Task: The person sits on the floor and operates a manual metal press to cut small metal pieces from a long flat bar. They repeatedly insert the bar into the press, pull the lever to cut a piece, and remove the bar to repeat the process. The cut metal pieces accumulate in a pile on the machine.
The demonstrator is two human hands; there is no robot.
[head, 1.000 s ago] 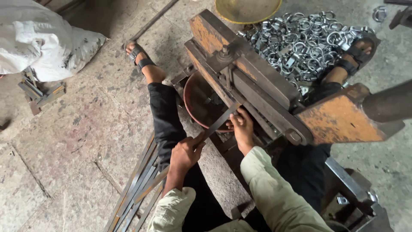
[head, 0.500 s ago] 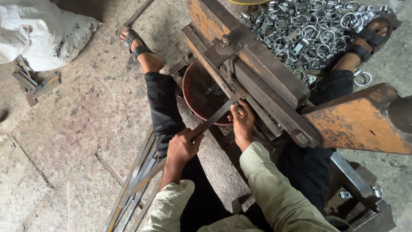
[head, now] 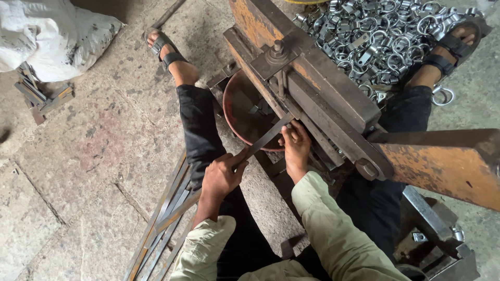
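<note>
Stone slabs (head: 88, 156), grey and gritty, make up the floor where this person sits with legs spread either side of a rusty press (head: 323, 99). From the middle of the view, the press runs from 12 o'clock down toward 4 o'clock, its orange lever (head: 442, 166) jutting out at 3 o'clock. Under it, just left of the frame, sits a round red bowl (head: 242, 112) with a few cut pieces inside.

A flat metal strip (head: 260, 143) slants from 7 o'clock up into the press. The left hand (head: 221, 177) is closed around the strip, thumb on top, low at 6 o'clock. The right hand (head: 296, 148) is curled with its fingertips pinching the strip's far end, right against the press frame.

More strips (head: 161, 229) lie bundled on the floor at 7 o'clock, beside the left leg. A heap of shiny rings (head: 380, 36) fills the 1 o'clock corner, touching the right sandal (head: 448, 49). The left sandal (head: 164, 47) is at 11 o'clock, and a white sack (head: 47, 36) slumps at 10 o'clock with scrap offcuts (head: 39, 96) just below it.
</note>
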